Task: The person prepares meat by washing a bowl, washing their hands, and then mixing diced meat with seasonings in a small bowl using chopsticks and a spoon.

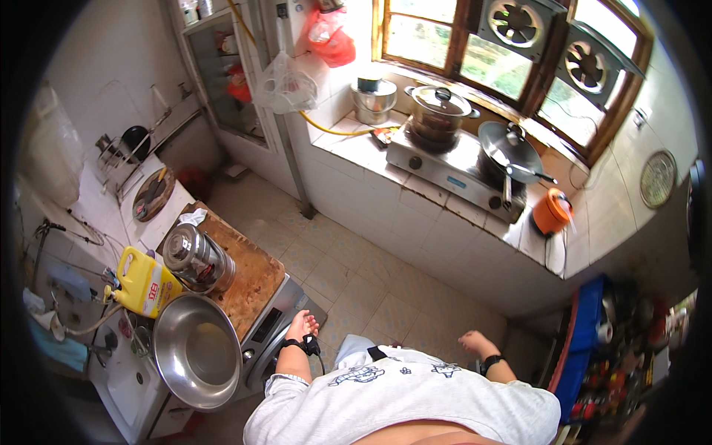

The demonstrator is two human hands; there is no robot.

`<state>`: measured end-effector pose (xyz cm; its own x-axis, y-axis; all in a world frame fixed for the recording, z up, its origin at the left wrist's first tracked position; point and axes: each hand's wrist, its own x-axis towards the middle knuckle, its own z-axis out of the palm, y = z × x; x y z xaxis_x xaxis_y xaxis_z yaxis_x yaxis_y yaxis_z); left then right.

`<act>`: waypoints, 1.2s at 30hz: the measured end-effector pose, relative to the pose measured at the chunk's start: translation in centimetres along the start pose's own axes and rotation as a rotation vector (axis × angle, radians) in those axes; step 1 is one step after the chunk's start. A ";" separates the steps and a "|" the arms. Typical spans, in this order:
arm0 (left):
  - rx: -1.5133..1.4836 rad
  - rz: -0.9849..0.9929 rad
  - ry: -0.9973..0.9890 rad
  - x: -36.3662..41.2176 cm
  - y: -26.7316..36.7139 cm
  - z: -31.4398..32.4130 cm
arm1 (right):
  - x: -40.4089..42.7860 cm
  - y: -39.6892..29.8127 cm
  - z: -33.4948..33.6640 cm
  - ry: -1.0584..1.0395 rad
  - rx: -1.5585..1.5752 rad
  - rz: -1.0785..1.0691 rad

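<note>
My left hand [302, 325] hangs in front of the washing machine [267, 328], palm up with loosely bent fingers and nothing in it. On the other side of my body, my right hand [473, 341] hovers over the tiled floor, its fingers curled; no held thing shows. Both wrists wear black straps. Nearest my left hand is a worn wooden board [250, 278] on the washing machine, bearing a lidded metal pail [206, 264]. Beside it are a yellow detergent jug [146, 283] and a large steel basin [197, 350], which stands tilted by the white sink [125, 384].
Across the tiled floor [356, 283], a tiled counter holds a gas stove [456, 175] with a lidded pot [439, 108] and a wok [509, 150]. An orange appliance [552, 212] stands at its right end. A blue crate [581, 345] is at the right.
</note>
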<state>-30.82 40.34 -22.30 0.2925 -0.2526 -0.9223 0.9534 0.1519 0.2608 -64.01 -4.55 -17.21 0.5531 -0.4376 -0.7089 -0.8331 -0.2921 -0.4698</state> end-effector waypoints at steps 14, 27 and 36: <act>-0.473 0.034 -0.003 10.5 -3.1 -2.0 | 21.1 -50.6 -12.1 -0.294 -0.664 -0.550; -0.499 0.289 0.578 4.6 -12.3 -5.6 | 30.5 -92.7 -33.7 0.906 0.151 -1.315; -0.217 0.392 0.810 5.8 -17.2 1.1 | 8.4 -100.4 -34.7 0.791 0.436 -1.458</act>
<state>-45.41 35.21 -31.79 0.3721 0.5874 -0.7187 0.7386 0.2817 0.6125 24.33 -8.41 42.29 0.5517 -0.3610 0.7519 0.4568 -0.6234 -0.6345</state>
